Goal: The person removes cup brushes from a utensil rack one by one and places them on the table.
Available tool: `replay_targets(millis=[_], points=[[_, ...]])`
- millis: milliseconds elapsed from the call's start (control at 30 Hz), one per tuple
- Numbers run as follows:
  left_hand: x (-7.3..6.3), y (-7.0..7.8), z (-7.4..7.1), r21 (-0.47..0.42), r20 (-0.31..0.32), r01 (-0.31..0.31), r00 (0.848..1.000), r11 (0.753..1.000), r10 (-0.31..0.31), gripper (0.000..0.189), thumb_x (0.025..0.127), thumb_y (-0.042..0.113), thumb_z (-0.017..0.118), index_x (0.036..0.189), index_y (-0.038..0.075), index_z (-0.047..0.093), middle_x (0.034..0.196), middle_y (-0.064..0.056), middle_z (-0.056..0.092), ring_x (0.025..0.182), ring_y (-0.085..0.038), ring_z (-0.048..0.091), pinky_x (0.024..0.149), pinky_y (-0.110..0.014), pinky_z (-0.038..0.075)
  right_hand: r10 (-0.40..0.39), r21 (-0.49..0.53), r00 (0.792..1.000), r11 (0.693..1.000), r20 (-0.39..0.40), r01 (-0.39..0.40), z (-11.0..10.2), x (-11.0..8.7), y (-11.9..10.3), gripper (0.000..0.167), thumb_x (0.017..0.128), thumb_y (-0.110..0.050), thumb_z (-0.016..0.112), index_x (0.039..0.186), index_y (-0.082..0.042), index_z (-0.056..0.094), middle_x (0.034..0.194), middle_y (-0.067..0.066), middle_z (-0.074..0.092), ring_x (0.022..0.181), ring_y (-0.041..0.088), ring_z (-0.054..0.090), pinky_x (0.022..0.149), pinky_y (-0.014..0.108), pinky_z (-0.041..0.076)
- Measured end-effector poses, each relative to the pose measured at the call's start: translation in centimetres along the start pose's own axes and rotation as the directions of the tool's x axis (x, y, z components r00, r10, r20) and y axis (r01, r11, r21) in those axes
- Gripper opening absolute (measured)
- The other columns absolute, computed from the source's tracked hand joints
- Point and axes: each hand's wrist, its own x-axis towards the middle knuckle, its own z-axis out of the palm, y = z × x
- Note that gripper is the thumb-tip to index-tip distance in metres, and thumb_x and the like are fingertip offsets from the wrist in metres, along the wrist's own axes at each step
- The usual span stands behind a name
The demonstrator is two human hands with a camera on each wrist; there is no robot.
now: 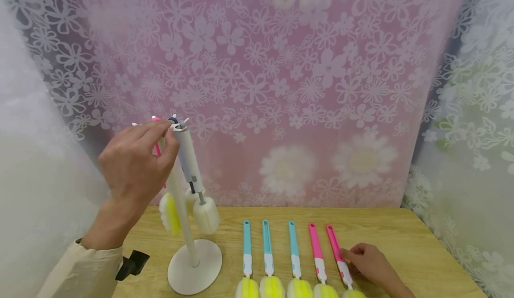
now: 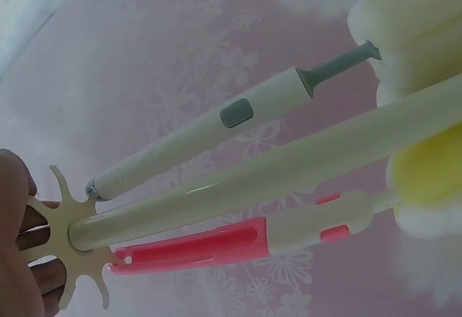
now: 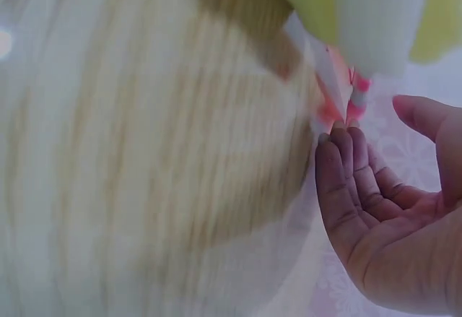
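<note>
Head view shows me the left grip (image 1: 136,159) holding the top of the stand (image 1: 186,230), fingers curled at its hooked crown (image 2: 59,241). Just right of that grip hangs the white brush (image 1: 191,159), a dark brush (image 1: 192,187) close behind it; the hanging pink brush (image 2: 195,248) is partly hidden behind the grip. Well below, the round base (image 1: 209,262) rests on the surface (image 1: 381,226).

Over at my right grip (image 1: 371,262), the hand is released: fingers extended, thumb apart, fingertips at the end pink brush (image 1: 344,271), which slants just left of them. I can't tell whether they press it. Farther left of that grip lie the second pink brush (image 1: 318,258) and three blue brushes (image 1: 295,258). Beyond both grips hangs a flowered curtain (image 1: 241,88).
</note>
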Motion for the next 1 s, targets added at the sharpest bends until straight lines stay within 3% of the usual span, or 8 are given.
replay_targets(millis=[100, 333, 400, 433, 567, 633, 800, 1000], points=[[0.2, -0.2, -0.3, -0.010, 0.025, 0.000, 1.000, 1.000, 0.000, 0.037, 0.089, 0.028, 0.046, 0.095, 0.011, 0.078, 0.098, -0.002, 0.073, 0.082, -0.028, 0.068, 0.047, -0.040, 0.041, -0.022, 0.009, 0.999, 1.000, -0.028, 0.023, -0.6, 0.0, 0.1, 0.048, 0.088, -0.047, 0.061, 0.091, 0.001, 0.062, 0.071, 0.005, 0.059, 0.061, 0.018, 0.053, 0.055, 0.032, 0.045], [0.6, -1.4, -0.9, -0.157, 0.113, 0.025, 0.994, 0.987, -0.007, 0.029, 0.083, 0.020, 0.054, 0.095, 0.011, 0.078, 0.099, 0.000, 0.072, 0.087, -0.027, 0.069, 0.042, -0.032, 0.032, -0.072, 0.122, 0.996, 0.990, -0.043, 0.077, -1.8, -0.7, -1.9, 0.043, 0.091, -0.038, 0.061, 0.098, 0.004, 0.062, 0.077, 0.008, 0.064, 0.069, 0.022, 0.062, 0.060, 0.035, 0.052], [0.8, -1.9, -1.1, -0.194, 0.142, 0.012, 0.990, 0.981, 0.016, 0.028, 0.083, 0.017, 0.055, 0.097, 0.011, 0.078, 0.099, 0.000, 0.072, 0.081, -0.026, 0.069, 0.040, -0.027, 0.027, -0.092, 0.133, 0.995, 0.986, -0.046, 0.098, -1.9, -0.9, -2.8, 0.045, 0.091, -0.041, 0.060, 0.101, 0.004, 0.062, 0.080, 0.008, 0.064, 0.073, 0.022, 0.063, 0.063, 0.036, 0.054], [0.8, -2.2, -1.2, -0.215, 0.154, 0.006, 0.988, 0.977, 0.028, 0.027, 0.083, 0.015, 0.055, 0.098, 0.011, 0.077, 0.099, 0.000, 0.072, 0.069, -0.023, 0.068, 0.040, -0.025, 0.024, -0.103, 0.140, 0.994, 0.984, -0.047, 0.109, -1.9, -1.0, -3.3, 0.045, 0.091, -0.041, 0.060, 0.102, 0.003, 0.062, 0.081, 0.009, 0.065, 0.074, 0.022, 0.064, 0.064, 0.036, 0.054], [1.2, -3.1, -1.5, -0.304, 0.219, -0.003, 0.973, 0.953, 0.073, 0.028, 0.084, 0.007, 0.054, 0.102, 0.009, 0.076, 0.102, -0.001, 0.072, 0.041, -0.010, 0.040, 0.039, -0.020, 0.014, -0.173, 0.159, 0.984, 0.971, -0.043, 0.178, -1.7, -1.7, -5.5, 0.043, 0.092, -0.040, 0.059, 0.105, 0.002, 0.062, 0.083, 0.008, 0.065, 0.077, 0.024, 0.065, 0.067, 0.037, 0.055], [1.4, -3.5, -1.6, -0.330, 0.256, -0.006, 0.962, 0.944, 0.095, 0.029, 0.085, 0.005, 0.053, 0.103, 0.009, 0.076, 0.103, -0.001, 0.072, 0.044, -0.008, 0.040, 0.040, -0.020, 0.015, -0.211, 0.182, 0.977, 0.960, -0.033, 0.214, -1.5, -2.1, -6.6, 0.041, 0.092, -0.038, 0.060, 0.105, 0.001, 0.063, 0.083, 0.007, 0.065, 0.077, 0.023, 0.065, 0.067, 0.037, 0.055], [1.8, -4.2, -2.3, -0.372, 0.351, 0.002, 0.926, 0.928, 0.139, 0.031, 0.088, 0.001, 0.050, 0.106, 0.009, 0.075, 0.109, -0.001, 0.070, 0.080, -0.006, 0.062, 0.045, -0.021, 0.022, -0.313, 0.255, 0.950, 0.920, 0.021, 0.298, -0.9, -3.0, -9.2, 0.038, 0.093, -0.035, 0.060, 0.104, 0.001, 0.062, 0.083, 0.008, 0.063, 0.077, 0.022, 0.063, 0.066, 0.033, 0.055], [2.5, -4.8, -3.2, -0.437, 0.493, 0.119, 0.861, 0.892, 0.127, 0.042, 0.094, -0.002, 0.040, 0.122, 0.012, 0.067, 0.111, -0.004, 0.069, 0.050, -0.004, 0.030, 0.045, -0.026, 0.024, -0.431, 0.300, 0.899, 0.869, 0.073, 0.393, 0.0, -3.7, -12.2, 0.036, 0.094, -0.033, 0.058, 0.106, 0.001, 0.061, 0.083, 0.007, 0.063, 0.078, 0.023, 0.062, 0.066, 0.031, 0.054]])
